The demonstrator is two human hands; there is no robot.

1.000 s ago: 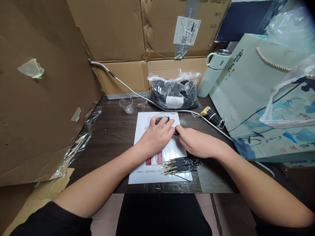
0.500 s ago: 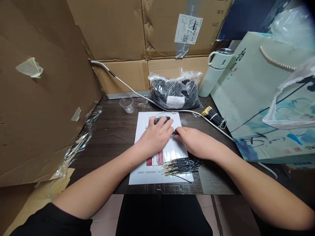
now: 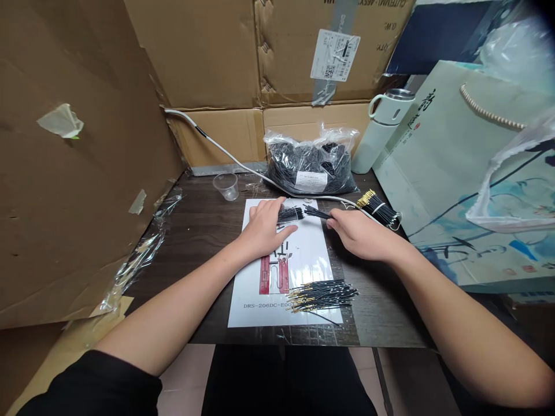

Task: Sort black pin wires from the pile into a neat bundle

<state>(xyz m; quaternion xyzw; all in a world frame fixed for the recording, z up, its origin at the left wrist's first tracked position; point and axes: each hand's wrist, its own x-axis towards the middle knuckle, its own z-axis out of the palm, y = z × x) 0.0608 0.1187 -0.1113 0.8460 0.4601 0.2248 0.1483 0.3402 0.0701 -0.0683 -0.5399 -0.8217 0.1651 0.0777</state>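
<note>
Left hand (image 3: 264,225) spread over sheet (image 3: 306,266) top, black bundle (image 3: 292,215) right of its palm; right hand (image 3: 359,234) pinching black wires (image 3: 318,212) at sheet's right edge.

A makeshift workshop: a dark counter (image 3: 385,315), cardboard panels (image 3: 199,52) behind and left of it, and on it a printed sheet (image 3: 309,251), a bag of black parts (image 3: 303,162) and loose gold-tipped pieces (image 3: 323,294).

Soft, fairly dim indoor light; glints on the clear tape (image 3: 135,258); stretched edges; dark upper-right corner
</note>
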